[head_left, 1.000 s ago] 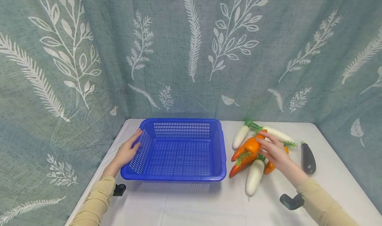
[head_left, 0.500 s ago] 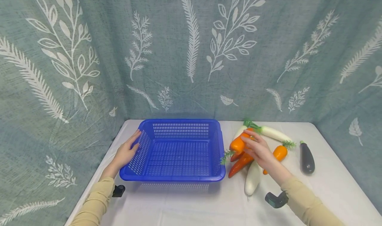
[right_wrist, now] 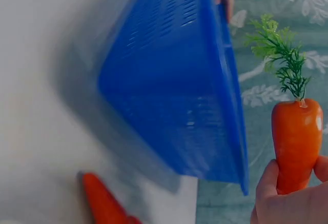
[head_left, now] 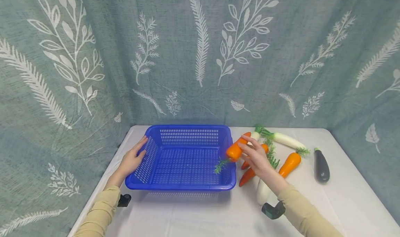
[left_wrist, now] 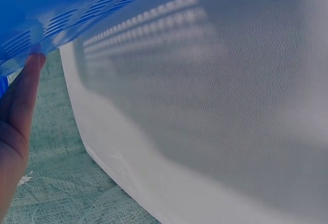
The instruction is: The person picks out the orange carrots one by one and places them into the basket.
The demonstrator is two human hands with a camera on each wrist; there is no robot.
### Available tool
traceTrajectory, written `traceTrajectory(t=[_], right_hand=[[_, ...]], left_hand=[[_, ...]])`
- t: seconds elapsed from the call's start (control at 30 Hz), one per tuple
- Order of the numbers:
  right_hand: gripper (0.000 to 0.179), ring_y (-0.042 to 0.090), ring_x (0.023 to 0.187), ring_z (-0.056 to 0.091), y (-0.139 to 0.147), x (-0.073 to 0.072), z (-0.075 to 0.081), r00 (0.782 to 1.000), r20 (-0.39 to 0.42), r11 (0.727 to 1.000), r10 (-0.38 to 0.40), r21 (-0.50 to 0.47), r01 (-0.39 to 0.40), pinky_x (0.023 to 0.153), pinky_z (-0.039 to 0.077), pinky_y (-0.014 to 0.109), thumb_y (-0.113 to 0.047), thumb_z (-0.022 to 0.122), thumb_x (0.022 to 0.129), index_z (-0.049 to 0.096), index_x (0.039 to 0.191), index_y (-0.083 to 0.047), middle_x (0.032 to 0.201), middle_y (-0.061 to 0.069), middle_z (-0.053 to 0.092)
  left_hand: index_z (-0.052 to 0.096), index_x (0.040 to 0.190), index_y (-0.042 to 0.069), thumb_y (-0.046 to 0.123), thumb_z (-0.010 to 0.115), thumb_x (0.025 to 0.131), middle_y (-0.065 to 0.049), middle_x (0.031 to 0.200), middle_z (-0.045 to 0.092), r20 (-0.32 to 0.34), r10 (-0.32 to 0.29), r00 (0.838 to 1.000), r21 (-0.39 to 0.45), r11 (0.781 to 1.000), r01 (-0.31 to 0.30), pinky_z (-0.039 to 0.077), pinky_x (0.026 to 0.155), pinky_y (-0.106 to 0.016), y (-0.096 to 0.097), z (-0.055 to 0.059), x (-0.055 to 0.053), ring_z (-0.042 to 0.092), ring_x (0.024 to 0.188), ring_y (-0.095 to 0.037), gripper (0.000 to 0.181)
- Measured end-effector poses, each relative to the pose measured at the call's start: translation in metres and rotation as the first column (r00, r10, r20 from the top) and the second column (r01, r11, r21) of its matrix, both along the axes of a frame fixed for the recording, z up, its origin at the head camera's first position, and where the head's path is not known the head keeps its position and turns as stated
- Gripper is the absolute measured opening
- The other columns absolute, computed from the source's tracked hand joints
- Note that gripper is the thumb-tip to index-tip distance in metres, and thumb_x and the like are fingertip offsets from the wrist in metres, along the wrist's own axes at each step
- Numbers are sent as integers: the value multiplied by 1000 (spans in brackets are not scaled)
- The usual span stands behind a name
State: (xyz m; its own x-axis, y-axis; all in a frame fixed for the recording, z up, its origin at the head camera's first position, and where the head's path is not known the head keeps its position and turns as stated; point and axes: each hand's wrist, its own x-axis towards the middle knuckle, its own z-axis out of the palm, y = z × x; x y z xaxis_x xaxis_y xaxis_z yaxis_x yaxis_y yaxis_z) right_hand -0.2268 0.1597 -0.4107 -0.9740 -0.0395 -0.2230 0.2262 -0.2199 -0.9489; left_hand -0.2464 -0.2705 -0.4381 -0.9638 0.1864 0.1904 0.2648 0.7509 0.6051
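Observation:
My right hand (head_left: 257, 158) pinches an orange carrot (head_left: 235, 150) between thumb and fingers, over the right rim of a blue plastic basket (head_left: 181, 187). The carrot's green leafy top points down-left over the inside of the basket. In the right wrist view the same carrot (right_wrist: 297, 137) is held by its narrow end, apart from the basket wall. My left hand (head_left: 131, 160) rests at the basket's left rim, fingers fairly straight. From the left wrist, a fingertip (left_wrist: 36, 62) touches the slotted outer wall; the other fingers are mostly hidden.
Right of the basket lie red-orange carrots (head_left: 247, 177), partly covered by my right hand, and another orange carrot (head_left: 290, 164). White radishes (head_left: 289, 140) with green tops lie among them. A dark eggplant (head_left: 322, 166) is farther right. A patterned curtain (head_left: 187, 56) hangs behind the table.
My right hand has lifted the carrot off the pile and carried it left to the basket's right rim. The left hand stays at the left rim.

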Motion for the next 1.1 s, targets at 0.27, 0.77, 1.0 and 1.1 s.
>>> traceTrajectory(t=[0.27,0.77,1.0,1.1], right_hand=[[50,9,93,59,-22,-7,5,1000,-7,999,11,-40,-12,85,53,23,-10,54,95,38,142,-7,117,3,51],[44,7,80,59,-68,-13,0,994,-108,992,-27,-124,14,76,54,24,-3,54,91,44,134,2,100,-2,57],[44,6,79,59,-89,-14,-9,988,-151,991,-35,-135,14,74,53,24,-2,55,90,45,132,4,93,-3,59],[43,7,79,60,-97,-15,-15,987,-156,992,-32,-127,13,74,54,25,-1,56,89,46,130,5,93,0,58]], left_hand=[[33,144,-3,3,42,97,-22,153,27,3,-2,1000,14,1000,2,25,111,-59,0,-2,-1,28,137,-46,49],[33,144,-3,2,42,97,-21,154,26,15,1,1000,11,1000,-1,25,111,-59,-2,-5,-2,28,138,-45,49],[34,144,-3,2,43,97,-21,154,26,7,0,1000,15,1000,0,24,112,-58,-2,-6,-1,27,138,-45,49],[33,144,-3,2,42,97,-21,154,26,5,-2,1000,17,1000,2,24,112,-58,-1,-6,-1,27,139,-45,49]])
